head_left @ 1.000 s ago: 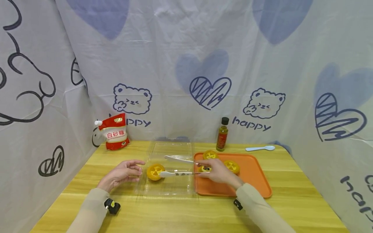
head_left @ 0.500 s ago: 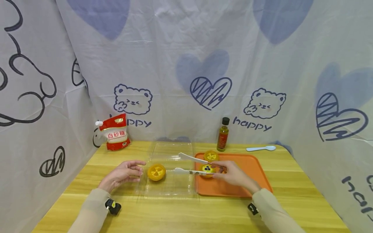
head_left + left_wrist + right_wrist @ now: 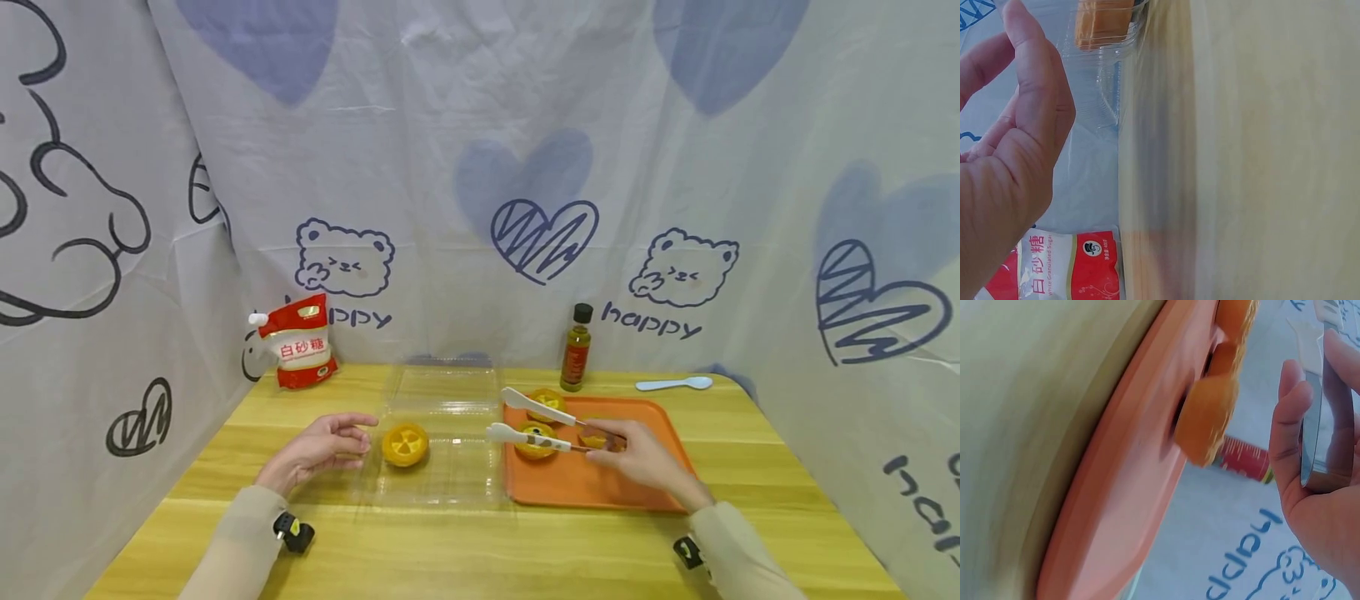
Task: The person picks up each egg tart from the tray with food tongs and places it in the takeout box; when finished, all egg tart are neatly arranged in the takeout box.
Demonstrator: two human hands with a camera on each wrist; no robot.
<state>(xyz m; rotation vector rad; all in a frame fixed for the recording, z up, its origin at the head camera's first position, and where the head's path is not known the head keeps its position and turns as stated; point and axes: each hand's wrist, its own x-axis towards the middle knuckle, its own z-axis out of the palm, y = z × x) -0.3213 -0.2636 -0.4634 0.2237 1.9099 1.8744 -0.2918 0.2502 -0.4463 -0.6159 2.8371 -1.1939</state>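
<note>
My right hand (image 3: 648, 458) pinches a pair of tongs (image 3: 542, 408) with white tips and metal arms. The tongs are spread apart with nothing between their tips, over the left part of the orange tray (image 3: 570, 483). On the tray are three egg tarts: a back tart (image 3: 553, 400), a front tart (image 3: 534, 453) with dark dots, overlapped by the tongs, and a third tart (image 3: 589, 435) partly hidden by the hand. Another tart (image 3: 405, 445) sits in the left of a clear plastic box (image 3: 450, 498). Beside that box, my left hand (image 3: 322, 450) has loosely bent fingers and holds nothing.
A red and white sugar bag (image 3: 303, 343) stands at the back left. Behind the tray are a bottle (image 3: 576, 354) with a black cap and a pale spoon (image 3: 673, 384). The box's clear lid (image 3: 444, 385) leans up near the curtain.
My right hand has moved right with the tongs, from over the plastic box to over the tray. The left hand has stayed beside the box, and the tart in it has not moved.
</note>
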